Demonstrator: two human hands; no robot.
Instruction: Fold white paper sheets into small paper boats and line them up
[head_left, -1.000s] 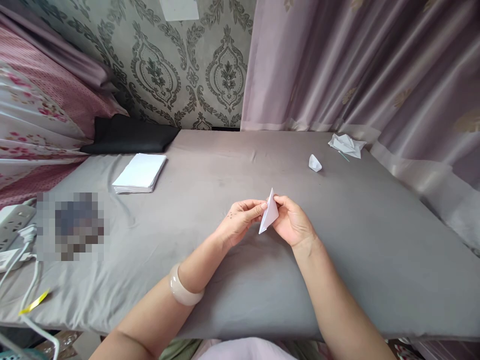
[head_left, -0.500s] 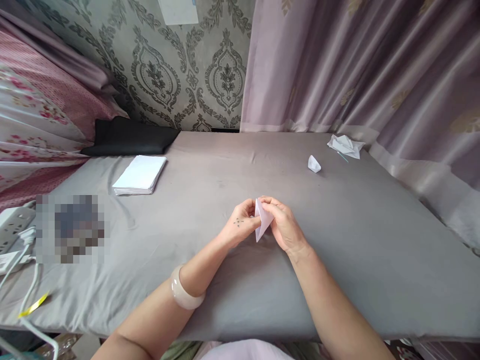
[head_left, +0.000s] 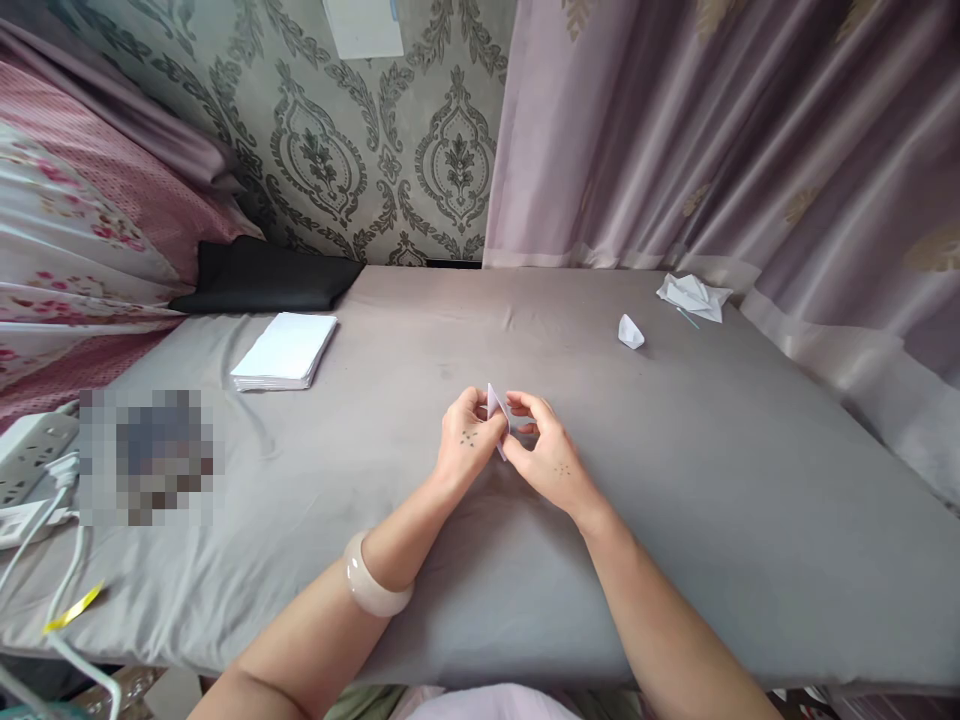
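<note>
A small folded piece of white paper (head_left: 496, 404) is pinched between both my hands, low over the grey cloth-covered table (head_left: 675, 480). My left hand (head_left: 469, 443) grips it from the left with the fingers closed. From the right, my right hand (head_left: 546, 450) holds it with thumb and fingers curled round it. Most of the paper is hidden between the hands; only its top corner shows. A pale bangle (head_left: 373, 580) sits on my left wrist.
A stack of white paper sheets (head_left: 286, 350) lies at the table's back left, beside a black cushion (head_left: 266, 275). A small folded paper shape (head_left: 630, 331) and crumpled white paper (head_left: 691, 296) lie at the back right near the curtain. A power strip (head_left: 30, 455) with cables is at the left edge.
Both hands have shifted left and lower with the paper, closing together over it. The paper, first upright and mostly visible, is now nearly covered by my fingers.
</note>
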